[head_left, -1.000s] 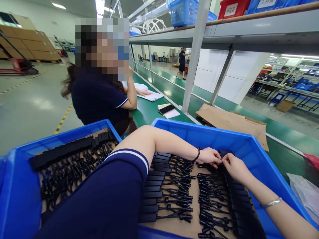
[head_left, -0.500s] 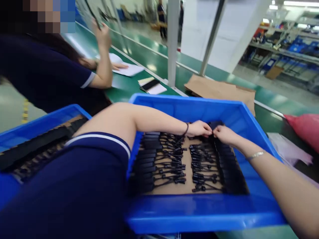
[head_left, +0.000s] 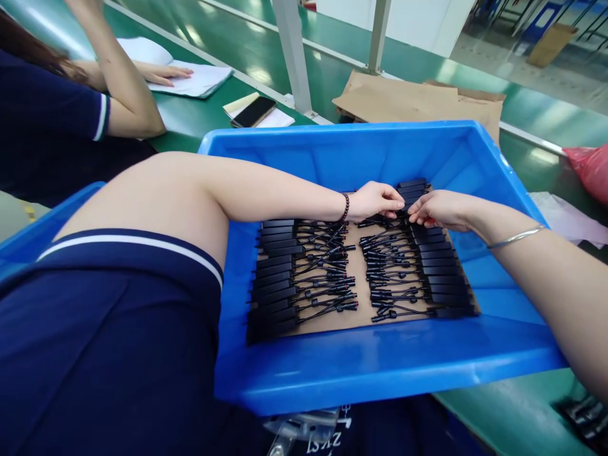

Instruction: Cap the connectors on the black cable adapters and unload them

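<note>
A blue plastic bin (head_left: pixel 332 380) holds two rows of flat black boxes with short black connector cables, laid on brown cardboard (head_left: pixel 363 297). The left row of boxes (head_left: pixel 273 278) has its cables pointing to the middle; the right row (head_left: pixel 444 266) faces it. Over the far end of the right row, my left hand (head_left: pixel 377 201) is closed in a pinch. Close beside it, fingertips almost meeting, my right hand (head_left: pixel 439 210) has its fingers curled together at the boxes and cables. What sits between the fingertips of either hand is too small to make out.
On the green bench a co-worker's hand (head_left: pixel 166 71) rests on an open notebook (head_left: pixel 204 79). A phone (head_left: pixel 255 112) lies on papers. Behind the bin are cardboard sheets (head_left: pixel 403 98) and a metal post (head_left: pixel 293 57). A red bag (head_left: pixel 591 171) is at the right.
My view has tilted down, so the bin appears higher and nearer. Both hands stay at the far end of the right row, with the right fingers now slightly lower along the boxes.
</note>
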The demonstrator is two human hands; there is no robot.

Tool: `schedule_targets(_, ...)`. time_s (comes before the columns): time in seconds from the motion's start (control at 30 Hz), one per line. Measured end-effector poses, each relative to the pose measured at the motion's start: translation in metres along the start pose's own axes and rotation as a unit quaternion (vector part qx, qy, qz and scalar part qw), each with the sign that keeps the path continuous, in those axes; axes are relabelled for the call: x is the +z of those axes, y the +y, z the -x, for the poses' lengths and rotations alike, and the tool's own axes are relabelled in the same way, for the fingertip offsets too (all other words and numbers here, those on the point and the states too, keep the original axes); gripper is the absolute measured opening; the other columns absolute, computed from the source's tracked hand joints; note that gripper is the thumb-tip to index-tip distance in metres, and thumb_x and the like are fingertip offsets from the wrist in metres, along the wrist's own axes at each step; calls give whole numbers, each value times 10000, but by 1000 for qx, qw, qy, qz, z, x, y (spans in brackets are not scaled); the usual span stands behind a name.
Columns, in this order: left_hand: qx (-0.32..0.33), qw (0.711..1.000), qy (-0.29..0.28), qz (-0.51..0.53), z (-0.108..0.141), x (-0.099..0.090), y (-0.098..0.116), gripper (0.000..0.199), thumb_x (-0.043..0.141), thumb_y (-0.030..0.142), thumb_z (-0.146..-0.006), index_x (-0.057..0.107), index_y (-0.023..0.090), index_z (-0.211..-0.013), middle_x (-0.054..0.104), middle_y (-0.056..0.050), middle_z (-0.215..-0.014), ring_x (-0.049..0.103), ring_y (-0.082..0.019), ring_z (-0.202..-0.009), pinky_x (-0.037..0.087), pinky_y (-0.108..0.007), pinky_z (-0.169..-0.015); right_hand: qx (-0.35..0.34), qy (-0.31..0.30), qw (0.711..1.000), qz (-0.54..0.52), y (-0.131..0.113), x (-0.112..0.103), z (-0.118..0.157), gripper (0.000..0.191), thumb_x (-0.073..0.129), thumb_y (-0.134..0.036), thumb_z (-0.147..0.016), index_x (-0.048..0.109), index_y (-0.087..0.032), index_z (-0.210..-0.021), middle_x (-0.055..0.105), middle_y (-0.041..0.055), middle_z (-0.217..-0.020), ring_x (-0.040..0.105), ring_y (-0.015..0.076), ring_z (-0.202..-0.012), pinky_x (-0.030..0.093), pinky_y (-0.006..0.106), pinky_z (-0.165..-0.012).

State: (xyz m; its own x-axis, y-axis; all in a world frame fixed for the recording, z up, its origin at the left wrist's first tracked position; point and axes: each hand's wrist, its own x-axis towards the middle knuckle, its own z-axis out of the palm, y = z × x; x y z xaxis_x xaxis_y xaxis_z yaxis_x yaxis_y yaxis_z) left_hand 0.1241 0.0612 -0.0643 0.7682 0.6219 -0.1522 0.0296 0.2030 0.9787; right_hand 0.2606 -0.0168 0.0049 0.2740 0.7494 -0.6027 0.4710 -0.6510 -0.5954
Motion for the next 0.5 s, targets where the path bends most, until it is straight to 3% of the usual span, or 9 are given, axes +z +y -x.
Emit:
schedule_targets(0.1,-3,995,-49,-87,-3,-5,12,103,633,61,-753,570,51,-835,600,-8,-712,598,-69,-604,524,-306,-714,10,-10,1000,12,2,-3,-2,180,457,9,-814,576,-121,-778,605,39,-684,474,67,-511,388,185,-490)
schedule_targets(0.17,-1,968,-115,-221,-4,-9,25,144,601,20,-731,592,59,-868,606,1,-681,605,-91,-628,493,-314,-733,9,-14,1000,25,4,-5,-5,188,455,15,-816,581,-125,-802,611,37,-703,469,65,-508,396,194,-502)
schedule_targets(0.2,10,940,-157,-303,-3,-12,32,179,598,2,-704,617,70,-868,613,6,-669,606,-102,-650,469,-310,-753,4,-14,999,31,5,-6,-6,187,460,14,-816,584,-125,-813,615,40,-717,467,66,-510,396,195,-501)
schedule_targets(0.27,46,855,-237,-460,-1,-15,42,212,613,-14,-639,675,111,-799,623,22,-638,596,-118,-686,417,-285,-782,-13,-12,999,42,7,-7,-9,182,465,9,-816,589,-124,-816,620,50,-729,465,69,-515,389,191,-483)
schedule_targets(0.33,70,769,-292,-564,3,-15,46,181,655,5,-583,704,144,-688,619,26,-600,570,-127,-682,379,-262,-760,-23,-8,998,50,8,-6,-11,186,456,8,-817,584,-125,-806,616,51,-718,461,71,-516,376,183,-465)
schedule_targets(0.37,73,741,-304,-594,6,-14,45,157,680,24,-565,708,151,-653,615,20,-584,555,-131,-669,366,-261,-739,-27,-4,998,54,9,-6,-12,193,445,12,-817,578,-127,-800,610,47,-711,457,69,-515,370,180,-461)
schedule_targets(0.43,72,715,-303,-625,10,-12,42,129,726,64,-541,717,153,-633,617,2,-581,532,-137,-653,346,-262,-715,-31,2,997,67,9,-5,-13,199,432,19,-813,564,-129,-799,597,32,-699,448,63,-509,363,178,-465)
schedule_targets(0.5,67,711,-294,-635,13,-9,39,135,738,81,-541,729,157,-652,638,-11,-615,522,-139,-660,332,-259,-714,-35,9,996,82,9,-3,-12,184,438,11,-815,555,-132,-807,590,17,-692,441,61,-504,358,181,-473)
